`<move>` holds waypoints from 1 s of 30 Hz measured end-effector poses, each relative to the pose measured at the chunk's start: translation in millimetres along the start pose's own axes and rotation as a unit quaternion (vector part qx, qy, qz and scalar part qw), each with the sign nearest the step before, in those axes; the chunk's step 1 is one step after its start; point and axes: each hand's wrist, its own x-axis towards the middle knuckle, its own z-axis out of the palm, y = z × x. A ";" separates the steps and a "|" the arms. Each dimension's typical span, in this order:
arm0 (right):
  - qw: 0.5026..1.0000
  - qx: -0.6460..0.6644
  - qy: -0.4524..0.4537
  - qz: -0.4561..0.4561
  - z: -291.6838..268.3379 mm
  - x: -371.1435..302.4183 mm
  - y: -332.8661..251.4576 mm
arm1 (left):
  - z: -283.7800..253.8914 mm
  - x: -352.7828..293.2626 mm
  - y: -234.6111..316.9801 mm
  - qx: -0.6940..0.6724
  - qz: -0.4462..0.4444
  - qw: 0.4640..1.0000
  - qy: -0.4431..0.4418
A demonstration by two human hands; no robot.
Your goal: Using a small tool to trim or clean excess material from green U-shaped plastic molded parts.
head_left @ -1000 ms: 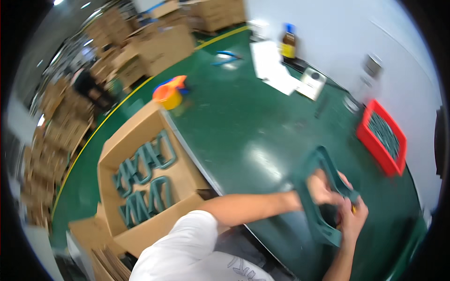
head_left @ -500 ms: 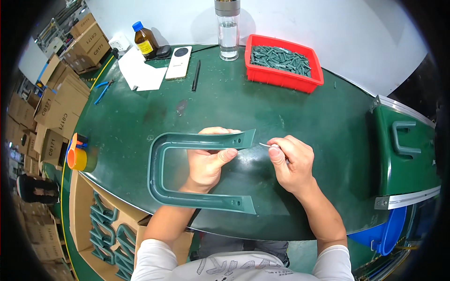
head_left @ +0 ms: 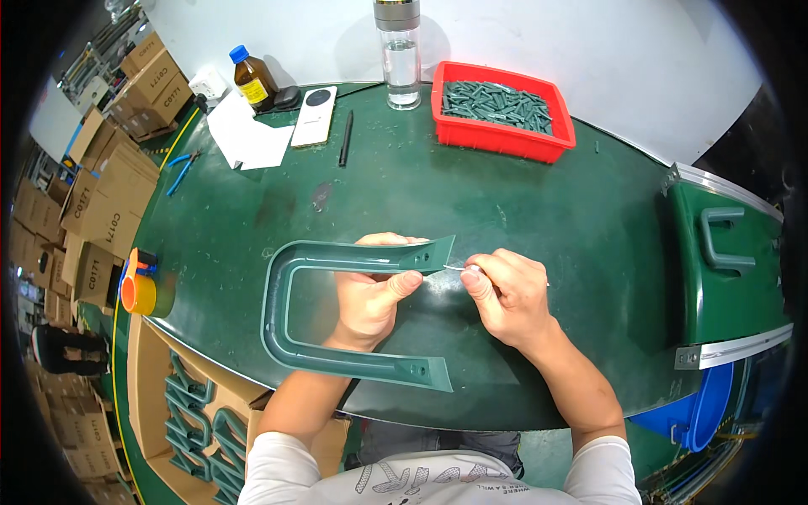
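Observation:
A green U-shaped plastic handle (head_left: 276, 305) lies sideways in the air over the table, its two flared ends toward the right. My left hand (head_left: 368, 305) is closed around its upper arm, thumb in front and fingers behind. Pinched in my right hand (head_left: 513, 299) is a slim tool with a thin bent metal tip (head_left: 453, 268), like a deburring tool; the fingers hide most of its body. The tip is at the flared end of the upper arm, apparently touching its edge. Small holes show near both ends of the handle.
A red bin (head_left: 497, 145) of small green pieces, a water bottle (head_left: 402, 71), brown bottle (head_left: 254, 80), phone (head_left: 313, 126), black pen (head_left: 346, 139) and pliers (head_left: 180, 172) line the table's far side. An orange cup (head_left: 137, 293) stands left. A carton (head_left: 151, 396) holds more handles.
My right hand has moved left, bringing the tool's tip from a gap beside the handle to its upper flared end. The left hand keeps its hold; the view has shifted slightly.

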 end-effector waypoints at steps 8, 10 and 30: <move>0.999 -0.032 0.029 -0.015 0.4 1.2 -0.9 | 1.2 -3.0 -0.6 -0.014 -0.024 0.999 -0.015; 0.998 -0.041 0.040 -0.017 0.5 1.2 0.3 | 1.2 -4.1 -1.7 -0.020 -0.022 0.999 -0.017; 0.917 0.250 -0.088 0.298 -18.2 15.1 2.5 | -4.6 -0.8 -2.7 0.011 -0.012 0.992 -0.128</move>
